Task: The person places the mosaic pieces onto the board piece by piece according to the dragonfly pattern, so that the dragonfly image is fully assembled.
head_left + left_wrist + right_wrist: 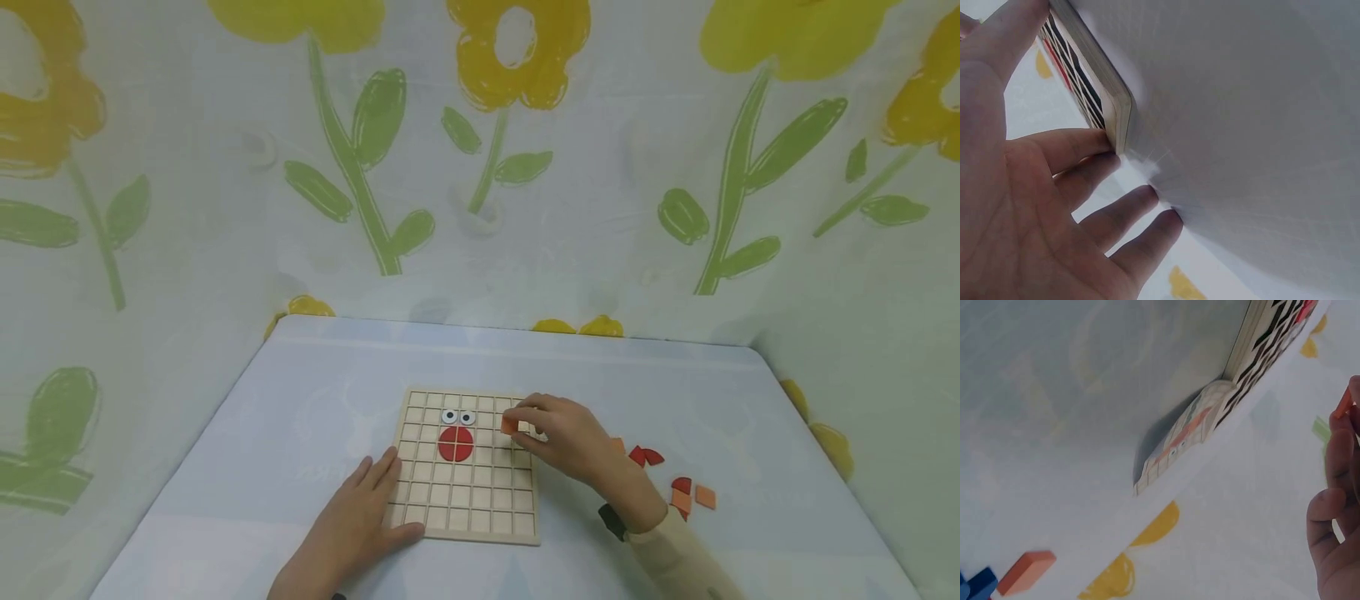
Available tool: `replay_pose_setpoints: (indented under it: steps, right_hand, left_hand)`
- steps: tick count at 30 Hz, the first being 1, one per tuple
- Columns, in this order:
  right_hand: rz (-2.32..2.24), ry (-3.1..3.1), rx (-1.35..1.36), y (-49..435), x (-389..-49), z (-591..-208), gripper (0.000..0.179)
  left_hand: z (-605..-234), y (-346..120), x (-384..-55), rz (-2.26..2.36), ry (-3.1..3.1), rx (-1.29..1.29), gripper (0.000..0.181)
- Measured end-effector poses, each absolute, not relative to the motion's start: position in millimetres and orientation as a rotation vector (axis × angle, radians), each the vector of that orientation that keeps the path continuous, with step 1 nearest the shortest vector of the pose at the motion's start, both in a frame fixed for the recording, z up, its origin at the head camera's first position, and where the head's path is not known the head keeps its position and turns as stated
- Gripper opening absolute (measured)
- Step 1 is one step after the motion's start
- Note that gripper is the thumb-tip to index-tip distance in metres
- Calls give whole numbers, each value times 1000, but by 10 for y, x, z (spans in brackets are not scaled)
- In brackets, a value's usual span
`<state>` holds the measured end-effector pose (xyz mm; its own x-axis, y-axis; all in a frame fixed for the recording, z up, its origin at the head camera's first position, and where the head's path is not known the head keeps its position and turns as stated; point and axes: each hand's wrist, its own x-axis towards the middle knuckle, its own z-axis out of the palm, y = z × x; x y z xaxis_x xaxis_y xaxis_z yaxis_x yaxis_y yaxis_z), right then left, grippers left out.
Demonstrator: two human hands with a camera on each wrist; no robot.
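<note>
Head view, clock taken about the middle of the board, 12 pointing away from the person. Wooden grid board (480, 497) lies flat on the pale table (262, 467). Left hand (352, 518) at 8 o'clock, fingers spread and nearly straight, thumb along the near edge and fingertips at the left edge; the left wrist view confirms thumb and two fingers against the board's side, the other two fingertips lower, beside it. Right hand (562, 433) reaches in from 3 o'clock and pinches an orange square tile (509, 424) between thumb and fingers; tile is over the board's 1 to 2 o'clock part, stood up on edge or tilted, contact with the grid cannot be told. Right wrist view shows only a sliver of this tile at the fingertips. On the board, a red circle (448, 452) of four quarter pieces sits near centre, toward 11 o'clock; two eye discs (449, 417) side by side at the circle's 12 o'clock. Loose red pieces (654, 457) and loose orange squares (705, 497) lie on the table, well off the board at 3 o'clock, some partly hidden by the right forearm. Right wrist view, between 7 and 8 o'clock: blue pieces (982, 584) just beside an orange block (1027, 572). Flower-print curtain (600, 167) stands behind, at 12.
</note>
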<state>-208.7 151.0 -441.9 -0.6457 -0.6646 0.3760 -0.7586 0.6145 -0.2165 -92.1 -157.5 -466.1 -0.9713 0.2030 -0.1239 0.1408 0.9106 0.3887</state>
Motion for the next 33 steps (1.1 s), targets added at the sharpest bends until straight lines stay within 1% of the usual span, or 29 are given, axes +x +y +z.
replay_pose_setpoints:
  steps: [9, 18, 33]
  right_hand:
    - [574, -2652, 1203, 1321, -2144, -4506, 28]
    - [508, -2750, 1225, 1168, -2170, -4572, 26]
    - [477, -2886, 1158, 1068, -2221, -4621, 17]
  left_hand:
    - [-4645, -1579, -919, 579, 2910, 247, 99]
    - [-4652, -1580, -930, 579, 2886, 233, 101]
    - [-4651, -1574, -932, 561, 2879, 221, 101]
